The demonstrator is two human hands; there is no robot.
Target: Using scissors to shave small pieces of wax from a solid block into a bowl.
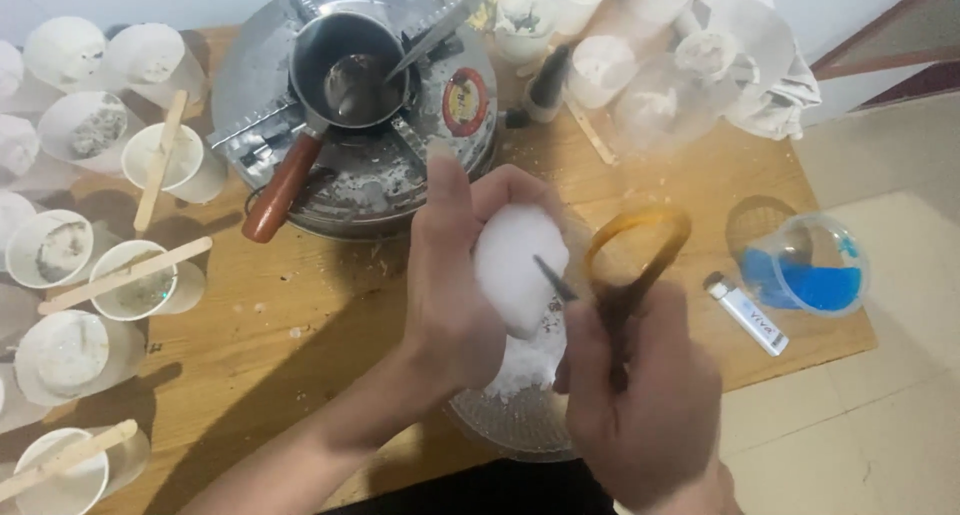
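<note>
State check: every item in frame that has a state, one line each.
left hand: gripping white wax lump
right hand: holding scissors, tips at lump
metal pot: on hot plate, dark liquid inside
blue cup: lying on its side
lighter: flat on table

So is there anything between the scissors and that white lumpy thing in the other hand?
Nothing visible. The left hand grips the white waxy lump, and the right hand holds the amber-handled scissors with their dark blade tip right against the lump's side. No other thing sits between them.
</note>
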